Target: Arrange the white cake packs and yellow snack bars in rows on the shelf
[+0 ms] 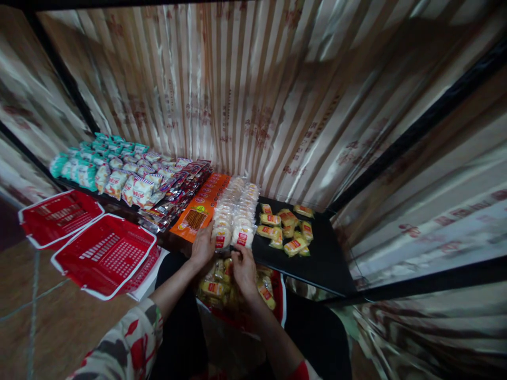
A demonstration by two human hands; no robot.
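Note:
Two rows of clear-wrapped round white rice crackers, a left row and a right row, lie side by side on the black shelf. My left hand rests along the left side of the left row's front packet, fingers stretched out. Bent fingers of my right hand close at the lower edge of the front rice cracker packet in the right row; its fingertips are partly hidden. Below my hands, a red basket between my knees holds several yellow-wrapped snacks.
Loose yellow packets lie on the black shelf to the right. Leftward are an orange snack bag, dark red packets, white bags and teal bags. Red baskets stand at left. A curtain hangs behind.

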